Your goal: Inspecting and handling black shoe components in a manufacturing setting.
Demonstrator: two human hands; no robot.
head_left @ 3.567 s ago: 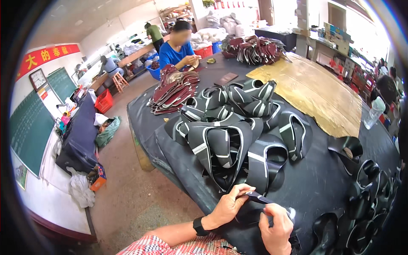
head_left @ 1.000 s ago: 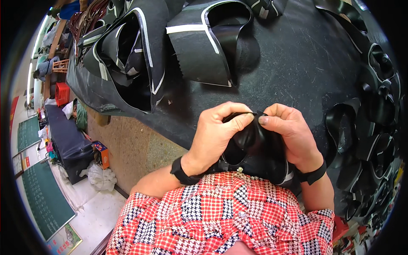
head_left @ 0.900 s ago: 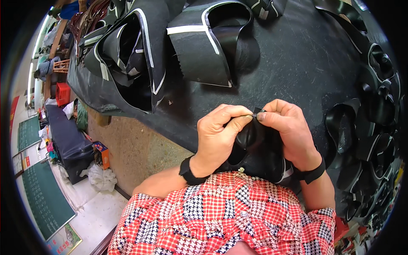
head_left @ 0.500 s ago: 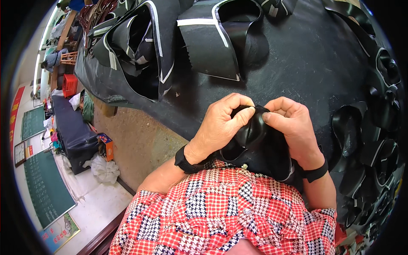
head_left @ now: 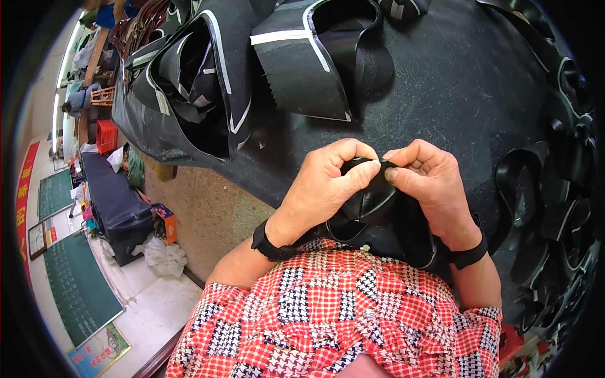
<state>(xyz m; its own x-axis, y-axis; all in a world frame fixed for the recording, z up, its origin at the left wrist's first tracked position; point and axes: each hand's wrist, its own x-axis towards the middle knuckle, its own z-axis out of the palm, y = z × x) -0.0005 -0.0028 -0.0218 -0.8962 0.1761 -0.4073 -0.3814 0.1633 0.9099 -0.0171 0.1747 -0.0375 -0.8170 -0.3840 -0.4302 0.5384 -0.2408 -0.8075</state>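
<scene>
Black, glossy, leather-like material, shaped as a shoe upper [head_left: 378,205], hung between the person's two hands, close to the front of a red, white and navy checked shirt [head_left: 328,302]. The left hand [head_left: 334,179] was closed in a pinch, thumb and forefinger tight on the upper's top edge. The right hand [head_left: 428,179] gripped the same edge just beside, its thumb pressed there and its other fingers curled in; the fingertips of both nearly met. Most of the upper drooped toward six o'clock, a seam running down its middle. Dark bands circled the left wrist [head_left: 272,242] and the right wrist [head_left: 469,253].

Seen from the hands, with twelve o'clock straight away from the person, a black table cover [head_left: 441,94] spread from eleven round to three. At eleven o'clock lay a white-taped upper [head_left: 293,69] with a serrated edge. At ten was a larger taped upper [head_left: 236,57], a smaller piece [head_left: 173,66] nested in its opening; farther out, maroon pieces [head_left: 135,34] were bunched. At three o'clock, black uppers [head_left: 558,220] crowded together, some edged in white. At nine, past the tan floor [head_left: 208,208], were a dark-covered bench [head_left: 116,189] and a red crate [head_left: 106,135]. At eight lay a white plastic bag [head_left: 162,255], with a green chalkboard [head_left: 79,277] beyond.
</scene>
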